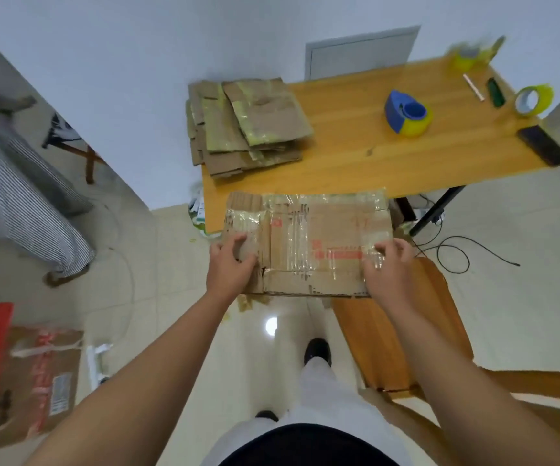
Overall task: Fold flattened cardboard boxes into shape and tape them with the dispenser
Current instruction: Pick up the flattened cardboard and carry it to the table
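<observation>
Gripping flat, tape-glossed corrugated cardboard box (309, 243) | both hands: left (230, 264), right (389, 267)

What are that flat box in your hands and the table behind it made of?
The flat box looks like brown corrugated cardboard: a ribbed patch shows at its left end, and glossy clear tape strips cover its face. The table looks like pale wood or wood-look laminate, smooth, with visible grain lines; which one is unclear.
</observation>
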Demonstrator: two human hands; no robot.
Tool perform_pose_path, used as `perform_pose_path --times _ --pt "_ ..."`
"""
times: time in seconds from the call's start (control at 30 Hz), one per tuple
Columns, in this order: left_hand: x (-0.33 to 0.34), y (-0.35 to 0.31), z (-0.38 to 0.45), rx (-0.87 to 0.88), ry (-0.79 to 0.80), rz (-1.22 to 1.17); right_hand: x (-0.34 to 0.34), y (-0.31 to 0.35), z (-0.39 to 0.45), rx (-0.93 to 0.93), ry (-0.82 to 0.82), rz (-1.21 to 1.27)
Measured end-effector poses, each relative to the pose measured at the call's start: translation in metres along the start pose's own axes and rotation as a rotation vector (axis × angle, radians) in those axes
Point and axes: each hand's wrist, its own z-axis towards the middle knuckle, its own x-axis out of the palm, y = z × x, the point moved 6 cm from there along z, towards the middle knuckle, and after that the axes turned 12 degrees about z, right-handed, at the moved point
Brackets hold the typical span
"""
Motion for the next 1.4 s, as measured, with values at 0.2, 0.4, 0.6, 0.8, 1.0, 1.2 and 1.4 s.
perform_pose_path --times 0.2,0.4,0.6,0.8,1.0,1.2,1.4 --pt "0.005 -0.035 0.060 -0.043 -0.010 0.019 0.009 0.017 0.082 -0.018 0.063 0.017" --pt "0.007 -0.054 0.113 -0.034 -0.024 -0.003 0.018 0.041 0.142 -0.042 0.048 -0.031" --pt "0.003 -0.087 0.187 0.019 0.009 -0.025 0.024 0.063 0.197 -0.002 -0.012 -0.032" --pt "0.008 -0.123 0.252 0.115 0.059 -0.007 0.015 0.081 0.245 0.051 -0.103 -0.044" --pt "0.028 -0.168 0.283 0.163 0.102 -0.010 -0.015 0.089 0.276 0.045 -0.189 -0.054" --pt "0.043 -0.211 0.315 0.180 0.087 -0.011 -0.036 0.093 0.330 0.025 -0.204 -0.054" --pt "0.073 -0.272 0.364 0.135 -0.013 -0.017 -0.052 0.089 0.435 -0.072 -0.176 -0.066"
